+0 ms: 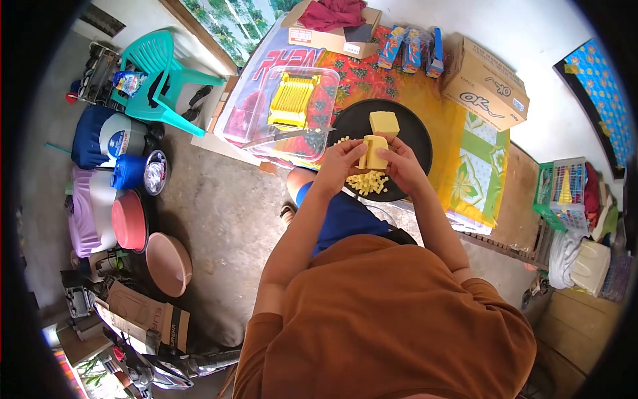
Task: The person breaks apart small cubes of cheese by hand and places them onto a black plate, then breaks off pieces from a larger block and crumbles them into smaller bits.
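Note:
Over a round black tray [415,149], both my hands hold a pale yellow block of cheese [377,154]. My left hand [337,167] is closed at the block's left side, with fingertips on a thin slice [363,157] that stands along it. My right hand [407,167] grips the block from the right, thumb on the near face. A second cheese block [383,123] sits on the tray just beyond. Small cheese cubes [367,183] lie heaped on the near part of the tray, and a few more show behind my left fingers.
Left of the tray, a clear plastic container [323,90] holds a yellow slatted tool [294,100]; a knife [279,136] lies across its near side. Cardboard boxes [484,86] and blue packets [412,50] stand at the table's back. A green chair [156,80] and basins [167,264] are leftward.

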The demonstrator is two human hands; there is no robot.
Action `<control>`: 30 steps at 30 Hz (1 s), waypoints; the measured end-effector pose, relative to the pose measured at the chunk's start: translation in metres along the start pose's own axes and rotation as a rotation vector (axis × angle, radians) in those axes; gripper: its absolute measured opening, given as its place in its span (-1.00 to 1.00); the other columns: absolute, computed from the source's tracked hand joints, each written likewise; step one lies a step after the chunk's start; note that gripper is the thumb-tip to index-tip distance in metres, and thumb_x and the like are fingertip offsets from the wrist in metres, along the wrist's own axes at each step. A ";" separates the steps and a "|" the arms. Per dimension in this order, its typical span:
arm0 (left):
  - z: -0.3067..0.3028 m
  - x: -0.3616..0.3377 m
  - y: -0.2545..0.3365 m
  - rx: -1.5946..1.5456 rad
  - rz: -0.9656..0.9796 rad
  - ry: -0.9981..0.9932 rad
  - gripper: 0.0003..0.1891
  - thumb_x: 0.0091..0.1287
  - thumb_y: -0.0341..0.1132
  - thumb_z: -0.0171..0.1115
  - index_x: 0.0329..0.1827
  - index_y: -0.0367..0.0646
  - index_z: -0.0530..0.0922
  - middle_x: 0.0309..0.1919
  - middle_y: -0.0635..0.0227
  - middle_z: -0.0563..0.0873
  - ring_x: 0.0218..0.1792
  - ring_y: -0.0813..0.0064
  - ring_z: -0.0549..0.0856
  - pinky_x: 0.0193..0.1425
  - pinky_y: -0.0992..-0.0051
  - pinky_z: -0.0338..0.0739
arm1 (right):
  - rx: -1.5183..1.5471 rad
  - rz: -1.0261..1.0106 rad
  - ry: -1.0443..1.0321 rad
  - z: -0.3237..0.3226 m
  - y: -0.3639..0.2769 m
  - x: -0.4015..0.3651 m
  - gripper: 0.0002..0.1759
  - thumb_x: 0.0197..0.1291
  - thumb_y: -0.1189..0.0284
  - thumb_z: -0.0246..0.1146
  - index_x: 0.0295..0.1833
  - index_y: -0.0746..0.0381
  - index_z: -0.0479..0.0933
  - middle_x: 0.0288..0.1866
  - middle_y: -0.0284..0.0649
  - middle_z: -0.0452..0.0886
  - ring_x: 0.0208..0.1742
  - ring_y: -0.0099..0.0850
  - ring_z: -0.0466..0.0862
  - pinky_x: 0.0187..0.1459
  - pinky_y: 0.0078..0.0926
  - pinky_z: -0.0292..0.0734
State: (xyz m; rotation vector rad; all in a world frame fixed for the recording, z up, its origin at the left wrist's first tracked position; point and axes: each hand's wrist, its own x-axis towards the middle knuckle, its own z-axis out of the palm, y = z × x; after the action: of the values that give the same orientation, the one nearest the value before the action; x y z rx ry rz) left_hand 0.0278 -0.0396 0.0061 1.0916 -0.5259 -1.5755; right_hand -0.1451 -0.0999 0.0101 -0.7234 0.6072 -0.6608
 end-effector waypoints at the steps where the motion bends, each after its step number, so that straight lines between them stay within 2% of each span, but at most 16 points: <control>1: -0.001 -0.004 0.000 -0.036 -0.023 0.003 -0.66 0.40 -0.26 0.19 0.09 -0.34 0.52 -0.10 0.24 0.67 -0.11 0.40 0.72 -0.05 0.32 0.73 | 0.010 0.006 0.001 0.000 0.002 -0.001 -0.54 0.26 0.52 0.22 0.27 0.28 0.35 0.05 -0.23 0.56 0.02 -0.45 0.64 0.04 -0.48 0.60; 5: -0.008 -0.020 -0.006 -0.203 -0.066 -0.049 -0.65 0.45 -0.21 0.06 0.14 -0.30 0.48 -0.03 0.20 0.65 -0.05 0.30 0.70 -0.04 0.26 0.72 | -0.030 0.024 0.038 0.006 0.007 -0.010 -0.53 0.27 0.52 0.22 0.29 0.28 0.35 0.05 -0.24 0.57 0.01 -0.48 0.64 0.02 -0.51 0.59; 8: -0.013 -0.027 -0.016 -0.351 -0.091 -0.077 -0.58 0.49 -0.10 -0.02 0.16 -0.28 0.45 -0.05 0.23 0.65 -0.05 0.28 0.70 -0.08 0.26 0.72 | -0.108 0.036 0.030 0.009 0.011 -0.016 -0.51 0.27 0.51 0.21 0.31 0.28 0.34 0.04 -0.27 0.57 0.00 -0.50 0.63 0.01 -0.54 0.58; 9: -0.013 -0.030 -0.017 -0.346 -0.087 -0.102 -0.56 0.50 -0.05 -0.08 0.19 -0.24 0.42 -0.02 0.22 0.64 0.00 0.26 0.68 -0.09 0.22 0.71 | -0.140 0.045 0.034 0.010 0.012 -0.017 -0.51 0.28 0.50 0.21 0.32 0.28 0.34 0.04 -0.28 0.57 0.00 -0.51 0.63 0.01 -0.55 0.58; 12: -0.012 -0.037 -0.014 -0.286 -0.100 -0.095 -0.57 0.49 -0.05 -0.05 0.22 -0.17 0.42 0.02 0.24 0.63 -0.02 0.31 0.69 -0.03 0.23 0.70 | -0.257 0.058 0.022 0.017 0.012 -0.023 -0.51 0.28 0.49 0.20 0.32 0.27 0.35 0.08 -0.30 0.56 0.03 -0.50 0.62 0.03 -0.53 0.58; 16: -0.012 -0.041 -0.017 -0.066 -0.055 -0.033 -0.58 0.42 -0.03 0.11 0.16 -0.14 0.45 -0.09 0.31 0.65 -0.19 0.44 0.72 -0.22 0.39 0.72 | -0.376 0.112 0.017 0.025 0.012 -0.027 -0.53 0.29 0.49 0.20 0.31 0.26 0.37 0.07 -0.29 0.55 0.00 -0.50 0.64 -0.03 -0.53 0.61; 18: -0.011 -0.045 -0.017 0.053 -0.040 0.010 -0.59 0.39 -0.03 0.18 0.12 -0.13 0.47 -0.19 0.35 0.66 -0.32 0.51 0.72 -0.36 0.48 0.71 | -0.387 0.135 0.018 0.030 0.012 -0.029 -0.54 0.28 0.43 0.22 0.28 0.26 0.39 -0.01 -0.28 0.58 -0.08 -0.51 0.65 -0.14 -0.53 0.64; 21: -0.013 -0.048 -0.018 -0.018 -0.041 -0.006 -0.61 0.34 -0.06 0.26 0.06 -0.14 0.50 -0.31 0.39 0.65 -0.51 0.56 0.66 -0.52 0.58 0.62 | -0.350 0.155 0.017 0.029 0.013 -0.029 -0.57 0.29 0.38 0.21 0.24 0.26 0.41 -0.06 -0.25 0.59 -0.12 -0.49 0.67 -0.20 -0.50 0.66; 30: -0.018 -0.052 -0.018 -0.066 -0.077 -0.008 -0.60 0.40 0.04 0.14 0.01 -0.12 0.51 -0.41 0.44 0.62 -0.55 0.58 0.62 -0.59 0.57 0.55 | -0.114 0.252 -0.031 0.034 0.005 -0.037 -0.54 0.34 0.34 0.14 0.30 0.26 0.33 0.01 -0.17 0.59 -0.10 -0.40 0.69 -0.21 -0.43 0.71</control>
State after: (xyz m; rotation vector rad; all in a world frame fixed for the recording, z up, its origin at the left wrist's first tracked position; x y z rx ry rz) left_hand 0.0322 0.0178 0.0021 1.0665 -0.4383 -1.6540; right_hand -0.1435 -0.0573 0.0360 -0.7466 0.6978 -0.3838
